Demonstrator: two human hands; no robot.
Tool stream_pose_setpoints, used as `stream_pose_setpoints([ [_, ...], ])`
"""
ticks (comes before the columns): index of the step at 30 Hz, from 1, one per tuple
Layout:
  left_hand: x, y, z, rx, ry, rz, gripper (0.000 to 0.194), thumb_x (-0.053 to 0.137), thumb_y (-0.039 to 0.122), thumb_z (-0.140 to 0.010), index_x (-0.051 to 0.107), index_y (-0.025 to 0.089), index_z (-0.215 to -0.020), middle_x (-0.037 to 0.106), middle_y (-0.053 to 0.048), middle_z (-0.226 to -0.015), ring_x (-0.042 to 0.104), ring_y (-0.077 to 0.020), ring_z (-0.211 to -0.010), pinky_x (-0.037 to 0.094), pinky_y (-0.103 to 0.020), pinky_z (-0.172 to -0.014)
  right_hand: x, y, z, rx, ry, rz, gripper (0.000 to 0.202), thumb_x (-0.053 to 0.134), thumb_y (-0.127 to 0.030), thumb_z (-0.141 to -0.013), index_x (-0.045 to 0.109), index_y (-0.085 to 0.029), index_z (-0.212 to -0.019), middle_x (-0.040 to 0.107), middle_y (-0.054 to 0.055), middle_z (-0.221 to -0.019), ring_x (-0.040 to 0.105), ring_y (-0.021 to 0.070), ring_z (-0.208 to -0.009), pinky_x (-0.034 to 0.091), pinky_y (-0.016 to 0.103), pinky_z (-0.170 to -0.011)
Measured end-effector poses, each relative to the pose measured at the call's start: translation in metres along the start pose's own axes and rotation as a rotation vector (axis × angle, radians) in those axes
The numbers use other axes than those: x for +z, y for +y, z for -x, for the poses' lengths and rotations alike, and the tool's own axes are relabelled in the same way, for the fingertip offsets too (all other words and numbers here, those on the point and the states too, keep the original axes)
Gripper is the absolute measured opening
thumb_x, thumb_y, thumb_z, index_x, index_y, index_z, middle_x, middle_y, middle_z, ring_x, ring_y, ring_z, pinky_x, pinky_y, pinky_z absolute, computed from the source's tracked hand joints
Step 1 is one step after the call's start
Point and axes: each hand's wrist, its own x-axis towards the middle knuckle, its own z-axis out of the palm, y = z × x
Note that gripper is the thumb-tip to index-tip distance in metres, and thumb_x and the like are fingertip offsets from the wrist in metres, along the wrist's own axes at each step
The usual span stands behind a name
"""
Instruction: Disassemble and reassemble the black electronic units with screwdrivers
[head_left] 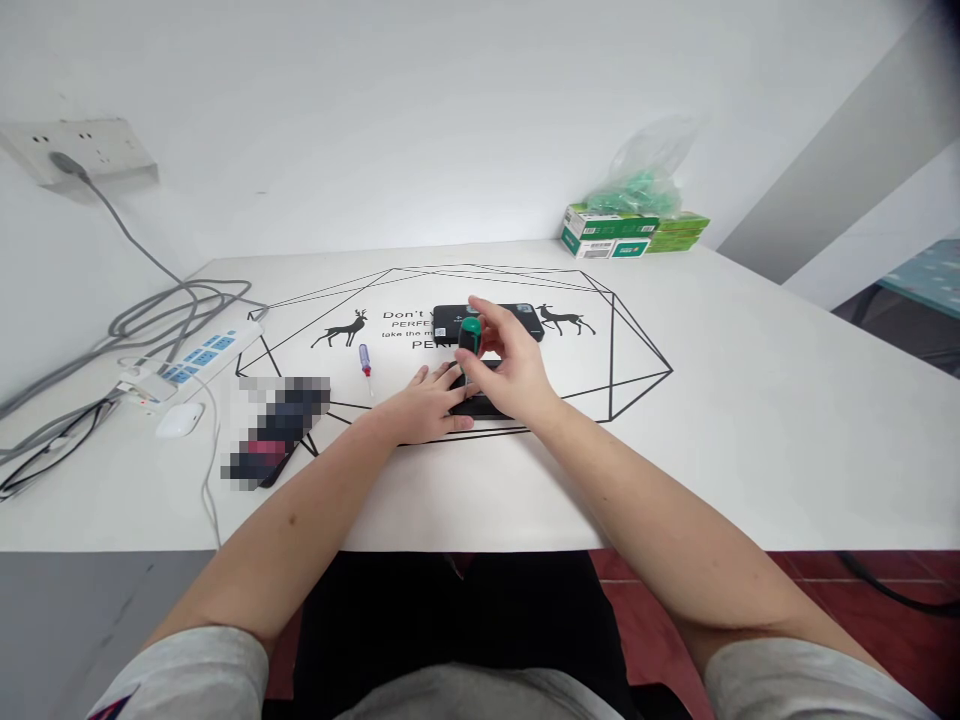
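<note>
My right hand (516, 365) is closed around a screwdriver (470, 338) with a green and black handle. The tool stands nearly upright, its shaft pointing down at a black flat case (487, 406) on the table. My left hand (431, 405) grips the left end of that case, thumb along the near edge and the other fingers over the top and far side. The screwdriver's tip is hidden by my fingers. Just behind lies a second black flat piece (448, 318), partly covered by my right hand. Left of my hands lies a small screwdriver (365, 362) with a purple clear handle.
A blurred-out phone-like object (281, 430) lies left of my left forearm. Farther left are a white earphone case (180, 420), a power strip (214, 350) and coiled grey cables (161, 310). Green and white boxes (611, 232) topped by a plastic bag stand at the back right.
</note>
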Motion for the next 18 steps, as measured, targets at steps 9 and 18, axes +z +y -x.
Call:
stream_pose_setpoints([
  [9, -0.0052, 0.0031, 0.0022, 0.002, 0.001, -0.01, 0.07, 0.05, 0.06, -0.114, 0.034, 0.032, -0.176, 0.008, -0.014, -0.189, 0.01, -0.0442, -0.173, 0.013, -0.074, -0.135, -0.0016, -0.0069, -0.0021, -0.032, -0.023, 0.006, 0.045, 0.067, -0.033, -0.097, 0.066, -0.031, -0.142, 0.076, 0.009, -0.128, 0.073, 0.0244, -0.1, 0.072, 0.044, -0.081],
  [18, -0.0068, 0.0044, 0.0023, 0.001, 0.018, 0.005, 0.087, 0.054, 0.062, -0.11, 0.015, 0.029, -0.181, 0.01, -0.014, -0.188, 0.013, -0.0416, -0.173, 0.014, -0.071, -0.136, -0.0014, -0.0057, -0.0006, -0.046, 0.007, 0.038, 0.043, 0.067, -0.037, -0.099, 0.066, -0.031, -0.141, 0.076, 0.009, -0.122, 0.072, 0.0229, -0.092, 0.073, 0.043, -0.076],
])
